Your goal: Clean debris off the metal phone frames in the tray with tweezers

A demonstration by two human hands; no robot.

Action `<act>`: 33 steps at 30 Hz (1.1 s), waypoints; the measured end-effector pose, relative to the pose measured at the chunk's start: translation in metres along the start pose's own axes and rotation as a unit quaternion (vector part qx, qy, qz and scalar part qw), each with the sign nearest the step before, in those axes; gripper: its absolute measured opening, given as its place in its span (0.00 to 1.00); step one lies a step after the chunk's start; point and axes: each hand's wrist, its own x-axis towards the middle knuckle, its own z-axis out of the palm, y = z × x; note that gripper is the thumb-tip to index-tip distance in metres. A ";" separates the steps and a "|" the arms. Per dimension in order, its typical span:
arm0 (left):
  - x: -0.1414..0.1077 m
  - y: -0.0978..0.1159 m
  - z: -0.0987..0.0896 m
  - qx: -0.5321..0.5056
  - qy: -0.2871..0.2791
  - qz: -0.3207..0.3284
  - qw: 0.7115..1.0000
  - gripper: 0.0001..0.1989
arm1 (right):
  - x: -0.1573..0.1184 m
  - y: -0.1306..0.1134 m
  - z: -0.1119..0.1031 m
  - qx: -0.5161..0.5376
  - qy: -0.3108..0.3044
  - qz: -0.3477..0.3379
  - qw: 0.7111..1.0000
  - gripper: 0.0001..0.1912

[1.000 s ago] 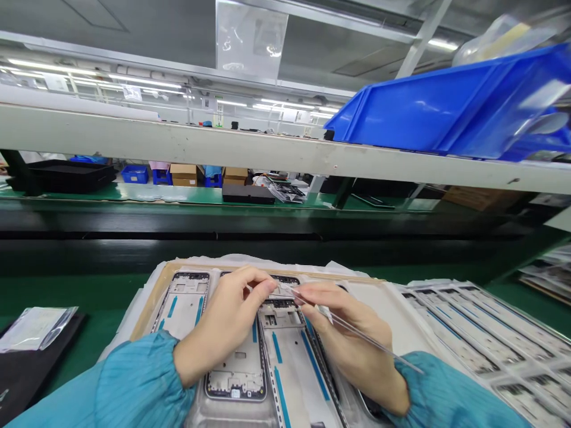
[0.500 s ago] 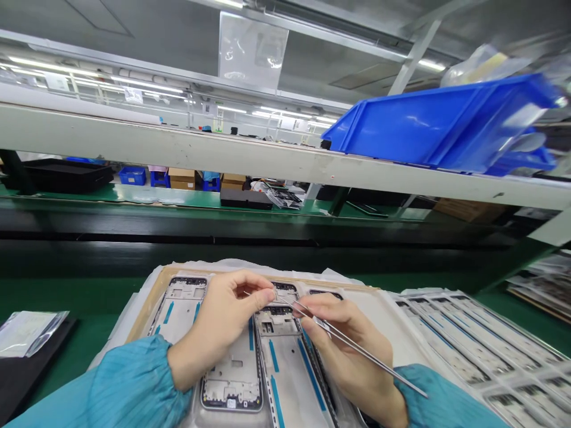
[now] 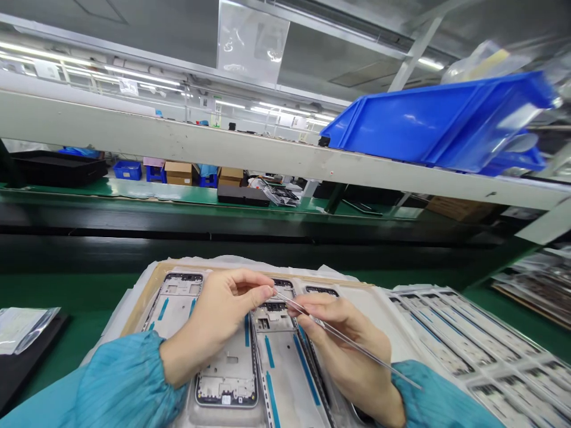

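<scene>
Silvery tweezers [image 3: 357, 346], pinched in our right hand [image 3: 350, 362], reach our left hand [image 3: 223, 318], its closed pinch hiding any contents; likely gripping something tiny, we next need steadiness.

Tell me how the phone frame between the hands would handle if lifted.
The phone frame looks fairly stiff, given its straight edges. It is probably light for its size, being a shallow plate with cutouts. Its smooth face may feel slippery.
</scene>
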 end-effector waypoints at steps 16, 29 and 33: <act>0.000 -0.004 0.001 -0.010 -0.019 -0.018 1.000 0.12 | -0.002 0.002 0.001 0.017 -0.012 0.026 0.999 0.11; 0.000 -0.005 0.000 0.093 -0.010 0.033 0.995 0.12 | -0.004 0.002 -0.001 -0.004 -0.009 0.041 0.999 0.17; 0.000 -0.005 0.000 0.082 -0.013 0.046 0.996 0.11 | -0.007 0.004 -0.001 -0.006 -0.010 0.054 0.998 0.16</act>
